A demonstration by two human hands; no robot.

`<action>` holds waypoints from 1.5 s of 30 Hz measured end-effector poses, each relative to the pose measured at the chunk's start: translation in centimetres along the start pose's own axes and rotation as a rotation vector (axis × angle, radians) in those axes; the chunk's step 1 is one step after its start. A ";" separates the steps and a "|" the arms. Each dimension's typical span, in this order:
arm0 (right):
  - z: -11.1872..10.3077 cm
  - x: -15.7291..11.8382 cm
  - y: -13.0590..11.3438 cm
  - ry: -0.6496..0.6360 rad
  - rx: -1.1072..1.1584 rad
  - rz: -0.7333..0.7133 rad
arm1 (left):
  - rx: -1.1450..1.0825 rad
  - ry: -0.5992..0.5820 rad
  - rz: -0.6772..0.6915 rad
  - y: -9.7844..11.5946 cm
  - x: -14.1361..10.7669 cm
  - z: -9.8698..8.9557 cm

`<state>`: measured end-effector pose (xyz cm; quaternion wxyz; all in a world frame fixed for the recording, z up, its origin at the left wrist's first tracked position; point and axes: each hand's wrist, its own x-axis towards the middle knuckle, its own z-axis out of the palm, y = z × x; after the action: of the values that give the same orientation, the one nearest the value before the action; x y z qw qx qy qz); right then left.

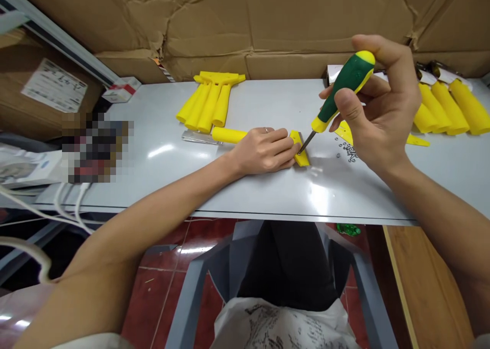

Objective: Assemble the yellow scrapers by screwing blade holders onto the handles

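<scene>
My left hand (266,150) is wrapped round a yellow tool with a tubular handle (228,134), which lies on the grey-white table (184,185). The tool's flat yellow head (299,147) sticks out past my fingertips. A green and yellow screwdriver (340,91) is tilted in my right hand (383,104), between the thumb and fingers. Its metal tip meets the yellow head beside my left fingertips. Small metal nuts and screws (350,152) lie in a loose pile by my right hand. Behind that hand is another flat yellow piece (418,141), partly hidden.
Several yellow handled pieces (209,101) stand at the back left, with metal strips (199,138) in front. More yellow handles (451,106) lie at the right. Cardboard (248,27) lines the back. White cables (78,206) and a small box (121,90) are at the left.
</scene>
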<state>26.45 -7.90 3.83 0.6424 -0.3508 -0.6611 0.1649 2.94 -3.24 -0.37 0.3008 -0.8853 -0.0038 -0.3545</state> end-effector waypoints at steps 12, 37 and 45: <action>0.5 0.5 0.2 0.034 0.057 -0.214 | 0.001 -0.016 0.058 0.0 0.2 -0.2; -0.3 -0.1 -0.5 0.072 -0.030 0.002 | -0.214 -0.354 -0.289 -0.9 -0.1 -1.9; -2.5 1.8 -0.3 -0.019 -0.375 0.240 | -0.208 -0.388 -0.313 -0.7 0.0 -2.0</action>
<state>28.97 -7.45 5.67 0.5353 -0.5386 -0.6398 0.1178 1.52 -3.71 1.17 0.1435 -0.9514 -0.1620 -0.2191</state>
